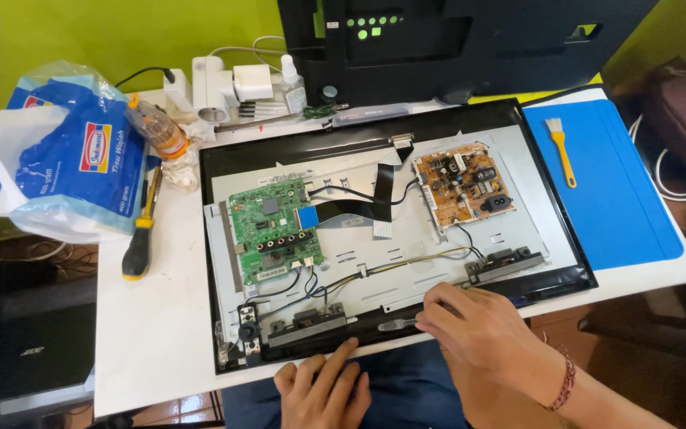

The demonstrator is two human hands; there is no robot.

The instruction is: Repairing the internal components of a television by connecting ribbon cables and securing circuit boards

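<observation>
At nine o'clock of the surface [160, 334] a white and blue plastic bag [57, 151] is seen, bulging with a soft packet inside it, and a small bottle with an orange cap [156, 131] is leaned against it; just below, a yellow and black screwdriver [138, 234] is laid flat. In the middle an opened flat-screen set [391, 230] is laid face down, with a green circuit board [271, 226] at its nine o'clock and a tan power board [464, 183] at its two o'clock. At six o'clock the left hand [323, 389] is spread flat, fingers pressed on the lower frame edge. Just to its right, the right hand [478, 326] is closed around a slim clear-handled screwdriver [395, 324], whose tip is aimed toward the speaker bar [307, 322] (the tip itself cannot be made out). The work would best be done with the frame held steady and the driver kept square to the screw. At three o'clock a yellow-handled brush [561, 147] is laid on a blue mat [605, 191].
</observation>
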